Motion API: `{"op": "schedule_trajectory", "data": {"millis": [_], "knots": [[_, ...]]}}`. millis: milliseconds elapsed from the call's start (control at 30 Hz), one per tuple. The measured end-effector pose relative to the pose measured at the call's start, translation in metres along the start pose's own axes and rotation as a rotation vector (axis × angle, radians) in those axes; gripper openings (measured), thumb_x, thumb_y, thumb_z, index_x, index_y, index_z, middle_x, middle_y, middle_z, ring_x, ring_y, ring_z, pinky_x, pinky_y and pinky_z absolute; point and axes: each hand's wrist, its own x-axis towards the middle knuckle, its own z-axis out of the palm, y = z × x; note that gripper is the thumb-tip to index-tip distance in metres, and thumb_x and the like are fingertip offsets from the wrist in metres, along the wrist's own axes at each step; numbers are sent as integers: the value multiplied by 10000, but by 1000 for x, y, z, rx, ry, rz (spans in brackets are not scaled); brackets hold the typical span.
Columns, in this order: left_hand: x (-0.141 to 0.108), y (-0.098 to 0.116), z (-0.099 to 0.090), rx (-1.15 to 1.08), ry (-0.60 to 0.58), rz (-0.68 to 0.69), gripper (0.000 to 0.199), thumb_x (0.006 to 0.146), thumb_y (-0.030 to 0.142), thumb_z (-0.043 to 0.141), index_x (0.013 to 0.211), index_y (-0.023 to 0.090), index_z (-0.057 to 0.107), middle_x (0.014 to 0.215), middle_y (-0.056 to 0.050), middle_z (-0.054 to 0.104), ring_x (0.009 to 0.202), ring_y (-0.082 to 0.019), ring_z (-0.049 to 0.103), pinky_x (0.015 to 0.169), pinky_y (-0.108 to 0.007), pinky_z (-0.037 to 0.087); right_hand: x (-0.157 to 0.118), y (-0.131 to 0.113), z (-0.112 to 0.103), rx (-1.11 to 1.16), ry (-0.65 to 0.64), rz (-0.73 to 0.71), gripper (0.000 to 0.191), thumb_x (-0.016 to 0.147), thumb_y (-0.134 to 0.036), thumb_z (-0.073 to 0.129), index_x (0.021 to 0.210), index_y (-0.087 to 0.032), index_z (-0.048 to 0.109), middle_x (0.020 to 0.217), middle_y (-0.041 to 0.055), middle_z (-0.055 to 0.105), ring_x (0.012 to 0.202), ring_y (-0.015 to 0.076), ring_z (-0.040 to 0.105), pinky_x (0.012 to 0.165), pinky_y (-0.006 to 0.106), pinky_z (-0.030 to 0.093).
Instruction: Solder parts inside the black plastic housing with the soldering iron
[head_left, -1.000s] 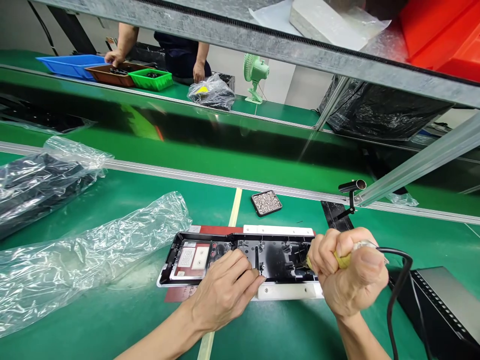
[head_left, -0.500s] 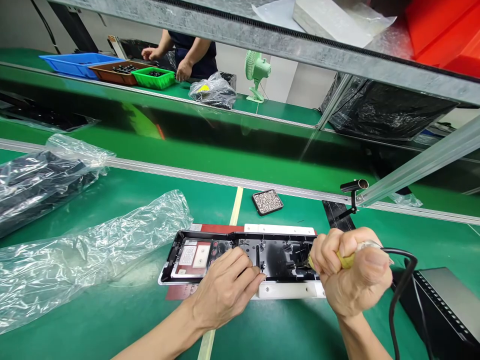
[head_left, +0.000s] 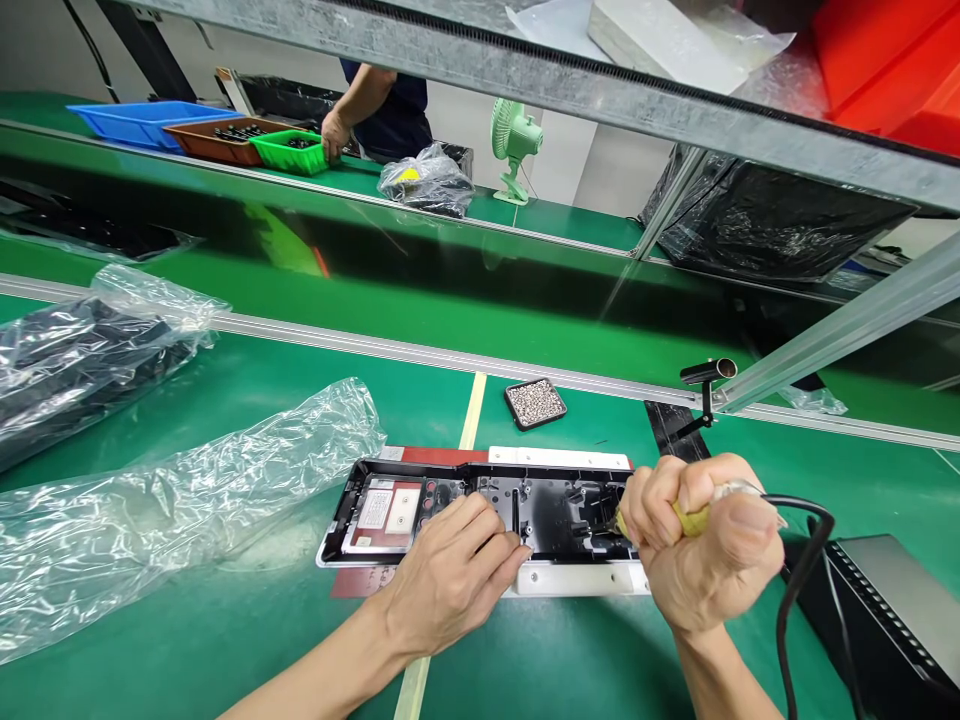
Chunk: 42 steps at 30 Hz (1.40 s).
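Observation:
A long black plastic housing [head_left: 551,515] lies open side up in a jig with white blocks [head_left: 581,579] and a red base. My left hand [head_left: 461,565] rests over its near edge, fingers bent and pressed together on the rim; anything small under the fingertips is hidden. Wrapped round the yellow handle of a corded soldering iron [head_left: 694,520], my right hand [head_left: 712,560] points its tip down into the right part of the housing. The tip is partly hidden by the fingers. Behind the housing sits a small black tray [head_left: 535,404] of tiny metal pieces.
Clear plastic bags [head_left: 187,500] lie at left, one around dark parts. A metal tube holder [head_left: 707,375] stands at right, near a black and grey box [head_left: 892,610]. A shelf [head_left: 450,40] crosses overhead. Across the bench, a co-worker [head_left: 379,110] stands by coloured bins [head_left: 289,155].
Both my hands, the iron and the housing look unmoved. Across the bench, the co-worker's arm has shifted left to the green bin, and the bins have slid slightly left.

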Motion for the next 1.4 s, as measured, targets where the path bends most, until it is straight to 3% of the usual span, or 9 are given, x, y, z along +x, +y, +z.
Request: {"op": "schedule_trajectory", "data": {"millis": [1400], "knots": [[-2, -1, 2, 7, 3, 9, 64, 957, 82, 649, 946, 132, 611, 810, -47, 597, 776, -197, 473, 676, -356, 427, 2, -1, -1, 15, -11, 27, 448, 907, -543, 660, 671, -204, 486, 464, -76, 347, 374, 76, 285, 329, 188, 309]]}}
